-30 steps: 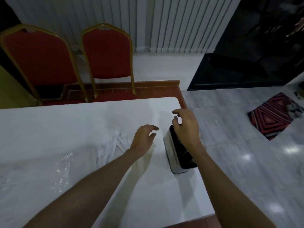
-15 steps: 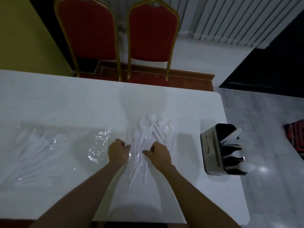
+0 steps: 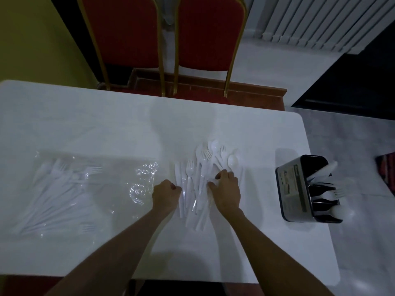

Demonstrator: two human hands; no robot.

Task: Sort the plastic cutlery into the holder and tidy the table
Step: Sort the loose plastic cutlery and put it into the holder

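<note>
A loose pile of white plastic cutlery (image 3: 203,167), forks, spoons and knives, lies on the white table (image 3: 106,124) in front of me. My left hand (image 3: 166,194) sits at the pile's left edge with its fingers curled; whether it grips a piece is hidden. My right hand (image 3: 227,190) rests on the pile's right side, fingers bent down onto the handles. The dark cutlery holder (image 3: 287,189) stands near the table's right edge, apart from both hands, with several white pieces sticking out of its compartments.
A clear plastic bag (image 3: 55,189) with more white cutlery lies at the left, its crumpled open end (image 3: 143,182) beside my left hand. Two red chairs (image 3: 205,39) stand behind the table. The table's right edge runs just past the holder.
A second ago my hands were by the holder at the right edge. My view swung left, and both hands came down onto the pile, where they have stayed for the last half second.
</note>
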